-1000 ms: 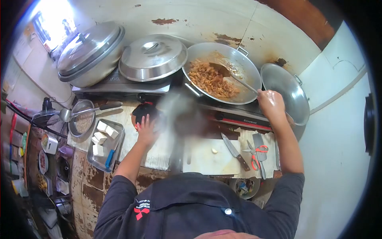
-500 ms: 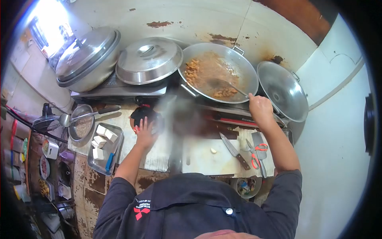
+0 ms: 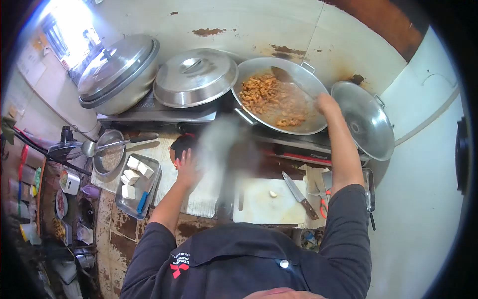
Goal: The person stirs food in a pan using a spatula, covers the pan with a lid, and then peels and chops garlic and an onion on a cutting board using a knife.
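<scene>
My right hand (image 3: 327, 103) is closed around the handle of a spatula (image 3: 282, 74) at the right rim of a large wok (image 3: 311, 126). The spatula's blade is at the far side of the wok, beyond the browned chopped food (image 3: 260, 93). Steam blurs part of the food. My left hand (image 3: 186, 169) has its fingers spread, by a dark round object (image 3: 181, 144) that it partly hides. Whether the fingers press on that object I cannot tell. A blurred grey patch covers the area right of this hand.
A lidded pot (image 3: 194, 79) and a bigger pot (image 3: 117, 70) stand left of the wok; a lid (image 3: 366, 122) leans right. Nearby are a tray (image 3: 152, 199) of white blocks, a bowl (image 3: 107, 164), a cutting board (image 3: 259, 212), a knife (image 3: 298, 194) and scissors (image 3: 323, 207).
My right hand has moved forward, and the spatula's blade has gone from the near side of the food to the wok's far side. My left hand stays by the dark object. The view has shifted slightly.
</scene>
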Action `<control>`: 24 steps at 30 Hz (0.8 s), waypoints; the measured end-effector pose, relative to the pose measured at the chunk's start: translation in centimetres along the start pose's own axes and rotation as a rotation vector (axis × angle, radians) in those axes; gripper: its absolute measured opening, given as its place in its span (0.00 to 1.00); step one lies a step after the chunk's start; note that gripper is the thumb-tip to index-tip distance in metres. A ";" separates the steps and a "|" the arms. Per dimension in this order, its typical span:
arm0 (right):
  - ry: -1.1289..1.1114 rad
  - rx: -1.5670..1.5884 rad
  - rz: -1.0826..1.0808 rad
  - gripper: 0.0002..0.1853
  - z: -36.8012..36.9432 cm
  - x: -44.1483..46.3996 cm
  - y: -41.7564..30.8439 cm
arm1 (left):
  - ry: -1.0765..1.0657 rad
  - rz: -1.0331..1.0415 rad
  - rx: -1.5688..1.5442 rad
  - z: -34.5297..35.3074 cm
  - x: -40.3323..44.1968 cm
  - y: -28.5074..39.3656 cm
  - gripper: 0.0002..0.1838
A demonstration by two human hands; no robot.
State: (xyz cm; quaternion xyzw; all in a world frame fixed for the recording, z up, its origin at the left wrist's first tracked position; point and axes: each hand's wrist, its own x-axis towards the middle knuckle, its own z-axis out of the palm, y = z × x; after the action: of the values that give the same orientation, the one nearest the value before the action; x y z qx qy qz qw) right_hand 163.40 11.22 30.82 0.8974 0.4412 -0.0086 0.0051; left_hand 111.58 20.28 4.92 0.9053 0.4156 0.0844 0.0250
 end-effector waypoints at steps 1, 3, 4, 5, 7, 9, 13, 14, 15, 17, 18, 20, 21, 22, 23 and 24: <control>0.016 -0.011 -0.082 0.15 0.3 -0.4 -1.1 | 0.004 0.009 0.011 0.1 -0.1 -0.1 0.38; 0.047 -0.043 -0.245 0.14 0.6 -1.3 -3.0 | 0.004 0.010 0.017 0.3 -0.1 -0.1 0.38; 0.041 0.011 -0.255 0.14 -0.4 -3.1 -3.6 | 0.003 0.009 0.018 0.2 -0.2 0.0 0.38; 0.036 0.065 -0.267 0.14 -2.5 -6.0 -4.0 | -0.001 0.007 0.011 0.1 -0.1 0.1 0.38; 0.143 -0.095 -0.438 0.17 -4.3 -10.0 -3.2 | -0.006 0.001 -0.001 0.0 -0.2 0.1 0.38; 0.285 -0.326 -0.632 0.21 -5.1 -11.9 -0.6 | -0.008 -0.005 -0.005 0.2 -0.2 -0.1 0.38; 0.384 -0.438 -0.624 0.15 -9.5 -16.5 1.8 | -0.014 -0.009 -0.037 -0.1 0.0 0.2 0.38; 0.407 -0.476 -0.591 0.13 -11.3 -17.8 1.7 | -0.010 -0.013 -0.058 -0.3 0.1 0.2 0.38; 0.355 -0.212 -0.427 0.09 -12.9 -19.4 1.5 | -0.008 -0.012 -0.054 -0.4 0.1 0.2 0.38; 0.302 -0.098 -0.269 0.11 -15.1 -22.5 0.7 | -0.007 -0.016 -0.048 -0.5 0.0 0.3 0.38; 0.307 -0.246 -0.276 0.13 -15.9 -23.9 0.1 | -0.007 -0.020 -0.063 -0.7 -0.1 0.5 0.38; 0.286 -0.418 -0.271 0.15 -15.0 -24.3 0.2 | -0.005 -0.024 -0.090 -1.1 0.0 0.7 0.38; 0.275 -0.348 -0.299 0.13 -13.2 -23.2 0.4 | -0.010 -0.029 -0.091 -1.4 0.0 0.7 0.38; 0.264 -0.278 -0.324 0.12 -10.9 -21.6 0.5 | -0.015 -0.030 -0.094 -1.7 0.0 0.9 0.38; 0.367 -0.310 -0.408 0.09 -8.3 -19.5 0.5 | -0.022 -0.033 -0.098 -1.7 -0.1 1.1 0.38; 0.403 -0.347 -0.414 0.08 -5.6 -17.0 0.6 | -0.024 -0.031 -0.101 -1.7 -0.2 1.1 0.38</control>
State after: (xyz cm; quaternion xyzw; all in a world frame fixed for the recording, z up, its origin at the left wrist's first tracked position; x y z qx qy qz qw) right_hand 153.56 -2.49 36.74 0.7581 0.6013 0.2432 0.0685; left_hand 112.01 19.41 6.68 0.8972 0.4246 0.0940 0.0772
